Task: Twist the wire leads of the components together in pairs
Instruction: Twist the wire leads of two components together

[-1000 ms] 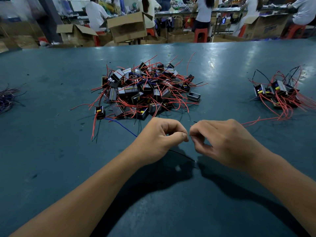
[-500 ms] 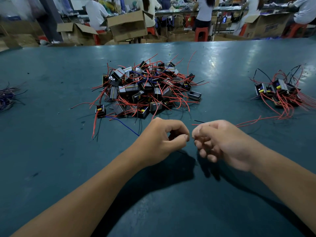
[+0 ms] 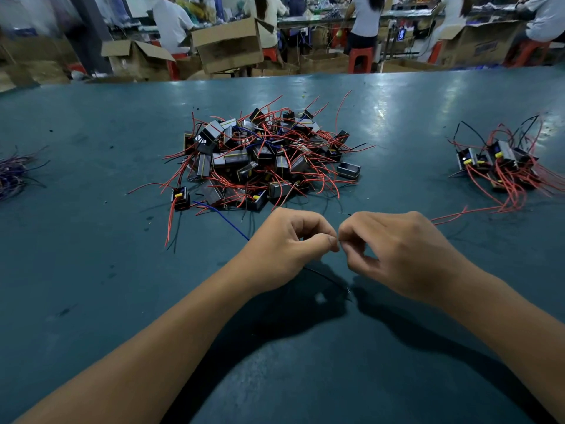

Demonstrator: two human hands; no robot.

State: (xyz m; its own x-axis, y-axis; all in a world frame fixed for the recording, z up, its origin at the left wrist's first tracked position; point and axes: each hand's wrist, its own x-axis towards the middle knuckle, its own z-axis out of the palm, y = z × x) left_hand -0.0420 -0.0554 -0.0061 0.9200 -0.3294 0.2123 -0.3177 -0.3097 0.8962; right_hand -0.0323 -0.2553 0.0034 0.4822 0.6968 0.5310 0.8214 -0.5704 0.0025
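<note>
wire bundle (image 3: pixel 15 174) — cut by left edge | lead ends between hands (image 3: pixel 337 246) — too small to tell

Factory assembly floor: long green worktable (image 3: pixel 91 286), component pile (image 3: pixel 263 160), cardboard boxes (image 3: pixel 229 47), seated workers (image 3: pixel 171 22).

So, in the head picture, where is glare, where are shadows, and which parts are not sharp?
Head view: pale glare streaks lie on the far right of the table; dark shadows fall under the left hand and right hand; the people and boxes behind are soft, blurred at far left; the table edge bows, a wide-angle effect.
</note>
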